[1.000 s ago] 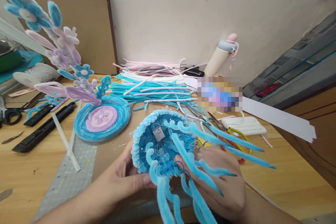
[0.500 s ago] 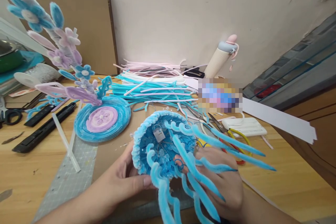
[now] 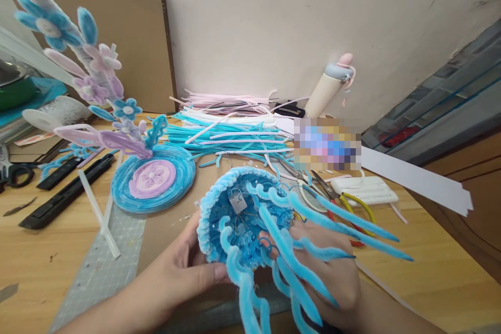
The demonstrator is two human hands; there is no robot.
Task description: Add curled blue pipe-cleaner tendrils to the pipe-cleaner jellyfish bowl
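Observation:
A light-blue pipe-cleaner jellyfish [image 3: 238,266] is held up between my hands, its hollow side facing me. Curly fuzzy tentacles hang from the dome toward me and to the right. Inside the dome are thin wires and a small white tag [image 3: 237,202]. My left hand [image 3: 191,266] is closed around the left side of the dome, thumb along the lower rim. At the right side, my right hand [image 3: 331,271] is closed on the dome, a fingertip showing inside near a small blue wire loop [image 3: 268,240]. Tentacles hide most of its fingers.
A blue-and-lilac round base [image 3: 182,182] with a flowered stem stands at left. Behind lie piles of blue, white and pink pipe cleaners [image 3: 230,133]. Yellow-handled pliers [image 3: 362,209] and a white device [image 3: 364,189] are at right, a bottle [image 3: 324,88] behind. A black cutter [image 3: 66,193] lies left.
The tentacle tips at right sit slightly lower. Both hands keep nearly the same hold on the jellyfish.

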